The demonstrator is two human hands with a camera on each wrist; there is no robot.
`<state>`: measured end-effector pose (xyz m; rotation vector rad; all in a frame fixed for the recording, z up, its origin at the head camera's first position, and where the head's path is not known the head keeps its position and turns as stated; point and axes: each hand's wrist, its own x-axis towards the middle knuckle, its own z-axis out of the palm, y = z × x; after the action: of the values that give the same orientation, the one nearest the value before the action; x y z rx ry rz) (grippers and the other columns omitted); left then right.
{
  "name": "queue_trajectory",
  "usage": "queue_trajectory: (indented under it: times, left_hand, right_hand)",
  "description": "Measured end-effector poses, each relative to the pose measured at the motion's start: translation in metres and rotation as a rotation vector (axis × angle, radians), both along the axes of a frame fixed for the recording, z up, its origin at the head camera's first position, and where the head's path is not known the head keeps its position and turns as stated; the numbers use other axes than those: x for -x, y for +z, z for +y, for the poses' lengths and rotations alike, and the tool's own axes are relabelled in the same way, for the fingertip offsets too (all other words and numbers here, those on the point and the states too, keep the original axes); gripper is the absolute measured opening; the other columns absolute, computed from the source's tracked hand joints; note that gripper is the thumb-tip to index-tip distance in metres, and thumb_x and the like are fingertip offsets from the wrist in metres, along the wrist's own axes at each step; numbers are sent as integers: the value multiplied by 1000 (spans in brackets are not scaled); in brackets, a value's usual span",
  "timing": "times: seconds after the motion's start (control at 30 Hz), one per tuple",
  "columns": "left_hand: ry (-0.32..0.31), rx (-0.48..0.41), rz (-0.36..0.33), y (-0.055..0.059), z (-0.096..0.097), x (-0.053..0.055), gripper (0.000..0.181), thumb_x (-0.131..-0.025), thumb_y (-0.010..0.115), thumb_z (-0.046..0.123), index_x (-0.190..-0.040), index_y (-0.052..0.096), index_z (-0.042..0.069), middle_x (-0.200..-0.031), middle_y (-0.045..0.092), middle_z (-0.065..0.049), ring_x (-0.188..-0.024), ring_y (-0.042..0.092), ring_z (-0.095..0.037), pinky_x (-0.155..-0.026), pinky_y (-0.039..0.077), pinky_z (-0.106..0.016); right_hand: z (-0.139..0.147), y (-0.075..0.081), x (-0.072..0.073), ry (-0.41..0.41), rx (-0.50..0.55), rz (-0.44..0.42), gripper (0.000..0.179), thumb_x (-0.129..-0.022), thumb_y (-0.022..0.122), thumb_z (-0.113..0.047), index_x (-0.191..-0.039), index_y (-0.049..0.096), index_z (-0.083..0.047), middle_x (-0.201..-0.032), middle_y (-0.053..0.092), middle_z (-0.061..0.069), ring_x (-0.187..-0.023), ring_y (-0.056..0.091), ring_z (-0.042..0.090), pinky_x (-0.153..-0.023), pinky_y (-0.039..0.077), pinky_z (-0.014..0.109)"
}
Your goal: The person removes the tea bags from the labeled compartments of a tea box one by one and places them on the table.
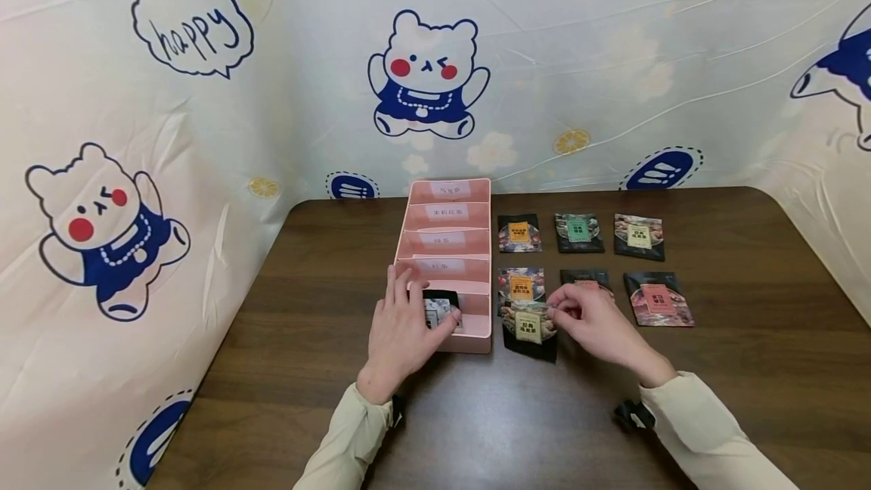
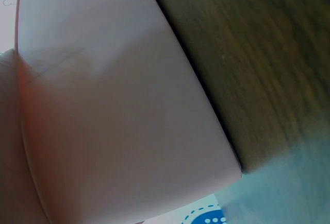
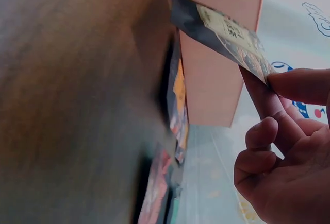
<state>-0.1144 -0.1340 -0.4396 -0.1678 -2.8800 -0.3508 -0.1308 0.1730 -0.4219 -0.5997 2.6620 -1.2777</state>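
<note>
My right hand (image 1: 602, 327) pinches the corner of a dark tea sachet (image 1: 528, 327) with a cream label between thumb and index finger. In the right wrist view this sachet (image 3: 221, 31) is tilted, lifted above the table beside the box. My left hand (image 1: 401, 331) rests over the near left side of a pink divided box (image 1: 476, 343), its fingers extended. The thumb reaches inside, touching or close to a black-and-white sachet (image 1: 438, 310) in the nearest compartment. In the left wrist view the box's outer wall (image 2: 118, 105) fills most of the picture.
The dark wooden table (image 1: 327, 263) bears two rows of sachets right of the box, including an orange-labelled one (image 1: 521, 286), a green-labelled one (image 1: 579, 231) and a pink-labelled one (image 1: 658, 299). Labelled dividers (image 1: 442, 240) split the box. A printed cloth (image 1: 531, 97) hangs behind.
</note>
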Motion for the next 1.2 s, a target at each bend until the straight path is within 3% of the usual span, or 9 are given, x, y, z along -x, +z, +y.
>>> queue_trajectory:
  times: [0.4,0.63,1.0,1.2]
  left_hand:
    - [14,7,-12,2,1,-1,79,-82,47,74,-125,49,8,-146,39,-17,-146,23,-40,-90,49,-53]
    - [16,14,-17,2,1,-1,81,-82,46,75,-126,48,7,-146,39,-17,-146,23,-39,-91,49,-53]
    - [15,7,-23,1,1,0,81,-82,46,75,-128,47,8,-147,38,-16,-146,22,-39,-92,48,-54]
    - [19,6,-26,2,1,-2,82,-82,46,75,-128,47,8,-148,37,-16,-146,22,-39,-93,48,-54]
  right_hand:
    - [2,-13,-5,62,-26,-59,5,-92,61,-10,-92,66,-8,-78,66,3,-64,52,5,-58,44,23]
    - [-1,-19,-2,84,-80,-76,7,-91,61,-10,-94,66,-6,-74,62,-1,-59,49,6,-56,42,23]
    - [-11,-23,0,71,-216,-51,9,-89,63,-9,-95,67,-4,-73,62,-4,-62,51,6,-60,43,25]
    - [-16,-24,0,50,-252,-96,14,-89,62,-9,-101,66,-3,-74,63,-4,-62,52,8,-60,44,27]
